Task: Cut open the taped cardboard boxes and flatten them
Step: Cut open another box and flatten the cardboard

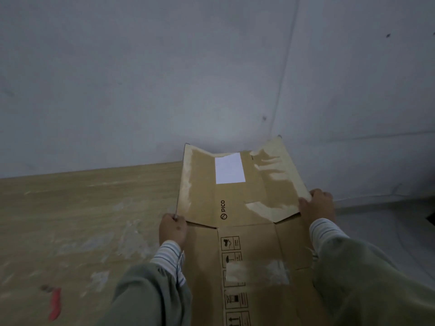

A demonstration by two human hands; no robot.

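Nearest the person: cardboard box [256, 260] already opened out, lying as a flat sheet on the bench [89, 215], printed side up with handling symbols and a logo. It runs from the bottom edge of view toward the wall [164, 78].

Left hand [173, 228] grips the sheet's left edge, fingers curled round it just at the crease where the far flap starts. Right hand [316, 204] holds the right edge of the far flap [237, 191], fingers curled over the rim. Both arms in striped cuffs under green sleeves.

The far flap is tilted up off the bench, its side wings bent upward, far end near or against the wall; can't tell if it touches. White label [230, 168] on it. Pale torn patches where tape or the paper skin has peeled.

Handling, my read: light, stiff along the panels, hinges easily at the scored creases. Surface is dry and grippy, not slippery. Torn patches are the weak spots and likely to rip further if pulled there. Best hold is on the edges close to a crease, as now, then press the panel down flat. The sheet is wide, so two hands are needed or it will flop.

Looks like the flattening stage; the far flap isn't down yet.

Red thing [55, 303] on the bench at the near left, blurred, well apart from the box. Possibly the cutter, can't tell.
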